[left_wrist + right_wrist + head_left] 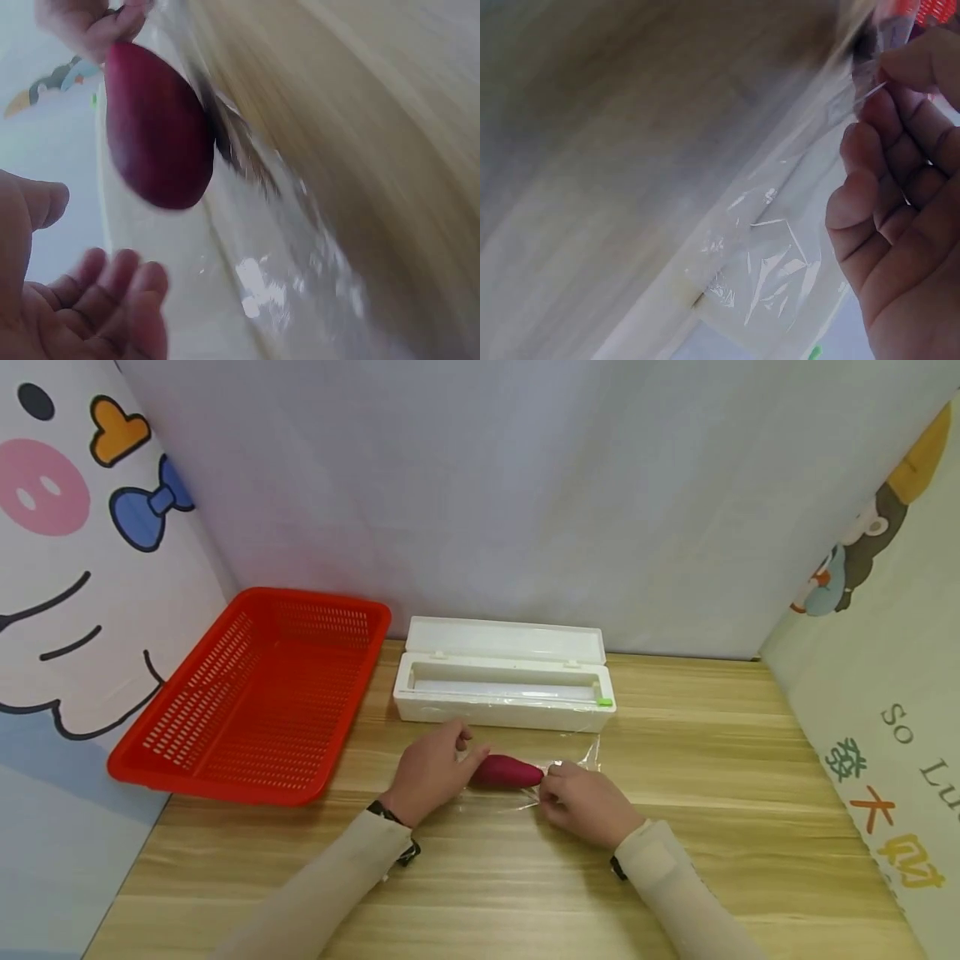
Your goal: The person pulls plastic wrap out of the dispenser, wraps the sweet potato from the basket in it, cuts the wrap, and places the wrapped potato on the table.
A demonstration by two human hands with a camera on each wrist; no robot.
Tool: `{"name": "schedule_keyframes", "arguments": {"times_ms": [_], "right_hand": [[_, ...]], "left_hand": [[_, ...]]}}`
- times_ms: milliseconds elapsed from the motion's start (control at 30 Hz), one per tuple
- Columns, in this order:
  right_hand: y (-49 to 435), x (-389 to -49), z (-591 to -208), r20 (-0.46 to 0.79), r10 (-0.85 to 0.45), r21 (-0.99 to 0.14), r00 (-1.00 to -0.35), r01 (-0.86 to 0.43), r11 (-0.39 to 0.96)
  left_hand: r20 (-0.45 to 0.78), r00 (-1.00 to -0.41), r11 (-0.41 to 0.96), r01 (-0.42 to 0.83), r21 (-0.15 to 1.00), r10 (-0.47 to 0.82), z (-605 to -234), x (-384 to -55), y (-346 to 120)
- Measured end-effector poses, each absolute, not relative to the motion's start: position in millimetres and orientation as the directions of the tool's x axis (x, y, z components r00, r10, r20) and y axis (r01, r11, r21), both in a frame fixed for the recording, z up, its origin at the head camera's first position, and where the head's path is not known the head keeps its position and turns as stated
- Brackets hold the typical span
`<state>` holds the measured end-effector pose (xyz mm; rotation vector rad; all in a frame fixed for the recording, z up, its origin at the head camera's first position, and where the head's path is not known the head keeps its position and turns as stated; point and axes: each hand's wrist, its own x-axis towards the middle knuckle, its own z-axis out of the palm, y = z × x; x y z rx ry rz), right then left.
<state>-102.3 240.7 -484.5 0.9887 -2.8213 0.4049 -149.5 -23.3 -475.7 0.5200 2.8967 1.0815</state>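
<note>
A purple-red sweet potato [508, 772] lies on a sheet of clear plastic wrap [495, 800] spread on the table. My left hand [433, 772] is at its blunt left end; in the left wrist view the fingers [120, 281] are loosely bent, apart from the potato and holding nothing. At the narrow right end, my right hand [588, 802] pinches the plastic wrap [769, 262] between thumb and forefinger, as the right wrist view shows. Behind both hands stands a white plastic wrap dispenser [506, 714], its lid [506, 639] raised.
A red perforated basket [330, 760] stands to the left on the wooden table [720, 743]. On the dispenser's front edge, toward the right, sits a green slider [604, 702]. A pale curtain [510, 493] hangs behind, with printed panels on both sides.
</note>
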Motion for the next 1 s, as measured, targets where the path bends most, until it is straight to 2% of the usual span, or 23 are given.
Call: {"name": "schedule_keyframes", "arguments": {"times_ms": [100, 233, 333, 467, 633, 833, 1000], "right_hand": [[243, -102, -483, 0.215, -0.584, -0.219, -0.783, -0.622, 0.752], [244, -102, -477, 0.218, -0.569, -0.245, -0.793, -0.609, 0.754], [245, -102, -471, 0.202, -0.555, -0.272, -0.807, -0.591, 0.760], [244, -103, -466, 0.182, -0.538, -0.296, -0.823, -0.568, 0.768], [246, -105, -465, 0.194, -0.502, -0.339, -0.843, -0.538, 0.772], [247, -106, -463, 0.219, -0.473, -0.388, -0.853, -0.521, 0.760], [249, -105, -463, 0.221, -0.443, -0.399, -0.869, -0.495, 0.772]], "left_hand": [[0.148, -0.901, 0.715, 0.417, 0.562, 0.409, -469, -141, -31], [0.131, -0.787, 0.684, 0.594, 0.424, 0.602, -465, -127, -42], [0.131, -0.736, 0.666, 0.663, 0.343, 0.665, -470, -120, -47], [0.149, -0.741, 0.689, 0.667, 0.284, 0.655, -477, -117, -51], [0.103, -0.762, 0.714, 0.638, 0.288, 0.640, -475, -117, -53], [0.142, -0.750, 0.703, 0.656, 0.275, 0.646, -477, -116, -54], [0.135, -0.795, 0.734, 0.599, 0.319, 0.591, -473, -122, -56]]}}
